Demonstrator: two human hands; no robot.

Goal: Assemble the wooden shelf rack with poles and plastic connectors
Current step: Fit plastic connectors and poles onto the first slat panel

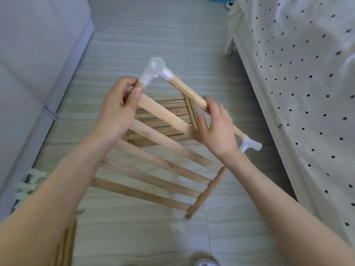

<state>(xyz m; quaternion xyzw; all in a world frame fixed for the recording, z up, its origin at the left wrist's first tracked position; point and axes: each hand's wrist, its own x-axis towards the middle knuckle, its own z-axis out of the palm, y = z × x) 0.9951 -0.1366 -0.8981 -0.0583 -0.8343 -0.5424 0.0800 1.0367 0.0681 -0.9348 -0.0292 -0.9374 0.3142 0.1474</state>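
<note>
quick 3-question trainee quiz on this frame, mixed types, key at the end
1. True or false: the left hand pinches the wooden slat panel just below the top plastic connector.
2. How many plastic connectors are visible on the held panel?
3. What lies on the floor under the held panel? A) a second slat panel B) a hammer C) a box

Key: 1 true. 2 two: the top one and the lower connector beside the right hand. 3 A.
</note>
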